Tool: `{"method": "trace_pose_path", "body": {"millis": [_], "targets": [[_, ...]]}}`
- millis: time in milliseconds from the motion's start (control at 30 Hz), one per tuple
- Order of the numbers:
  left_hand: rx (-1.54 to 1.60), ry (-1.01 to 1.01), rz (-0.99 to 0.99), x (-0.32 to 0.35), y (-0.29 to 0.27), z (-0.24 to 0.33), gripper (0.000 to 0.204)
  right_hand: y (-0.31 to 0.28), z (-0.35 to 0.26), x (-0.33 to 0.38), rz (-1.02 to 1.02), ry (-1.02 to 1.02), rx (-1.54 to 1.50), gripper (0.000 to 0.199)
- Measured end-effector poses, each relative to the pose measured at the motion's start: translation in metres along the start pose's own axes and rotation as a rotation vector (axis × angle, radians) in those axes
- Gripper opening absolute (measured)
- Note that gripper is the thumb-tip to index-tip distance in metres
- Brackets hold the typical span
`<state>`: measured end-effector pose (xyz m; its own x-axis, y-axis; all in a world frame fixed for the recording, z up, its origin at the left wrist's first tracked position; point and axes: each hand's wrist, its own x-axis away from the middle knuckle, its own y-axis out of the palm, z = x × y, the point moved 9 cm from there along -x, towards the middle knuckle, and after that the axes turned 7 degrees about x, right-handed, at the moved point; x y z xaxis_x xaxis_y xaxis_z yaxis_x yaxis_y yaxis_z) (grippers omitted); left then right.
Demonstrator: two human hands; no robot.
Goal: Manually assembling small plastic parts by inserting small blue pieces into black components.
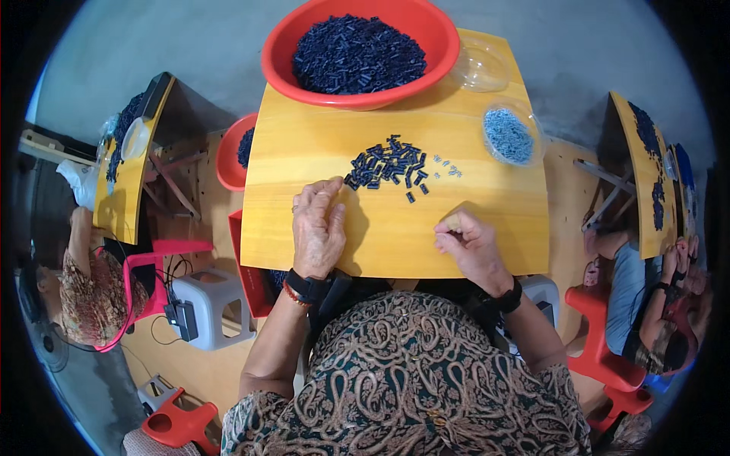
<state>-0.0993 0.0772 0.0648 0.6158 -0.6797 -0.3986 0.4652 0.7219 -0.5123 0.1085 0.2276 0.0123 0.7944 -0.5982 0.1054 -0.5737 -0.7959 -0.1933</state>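
Right hand (pixel 470 245) curled, fingertips pinched together on the wooden table (pixel 395 228); what it pinches is too small to tell. Left hand (pixel 318 228) flat, loose, fingertips at the edge of the dark-parts pile (pixel 388 166). Beyond: clear bowl of grey bits (pixel 509 137), red basin (pixel 360 53).

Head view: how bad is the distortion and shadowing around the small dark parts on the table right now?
Head view: table edges bow from the fisheye lens, black vignette rings the frame; the dark parts pile is sharp and evenly lit; soft shadows lie beside the left hand and right hand.
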Motion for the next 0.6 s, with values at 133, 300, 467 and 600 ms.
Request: {"method": "trace_pose_path", "body": {"millis": [133,300,467,600], "targets": [[-0.042,-0.006,-0.020,-0.003,0.011,-0.013,0.032,0.004,-0.004,0.002,0.022,-0.104,0.074,0.007],[-0.051,-0.076,0.066,-0.013,0.013,-0.031,0.028,0.006,-0.007,0.005,0.037,-0.125,0.145,0.009],[-0.148,-0.100,0.044,-0.021,0.016,-0.023,0.021,0.008,-0.011,0.006,0.046,-0.133,0.150,0.008],[-0.195,-0.096,0.053,-0.021,0.015,-0.022,0.020,0.008,-0.014,0.006,0.045,-0.155,0.147,0.008]]}}
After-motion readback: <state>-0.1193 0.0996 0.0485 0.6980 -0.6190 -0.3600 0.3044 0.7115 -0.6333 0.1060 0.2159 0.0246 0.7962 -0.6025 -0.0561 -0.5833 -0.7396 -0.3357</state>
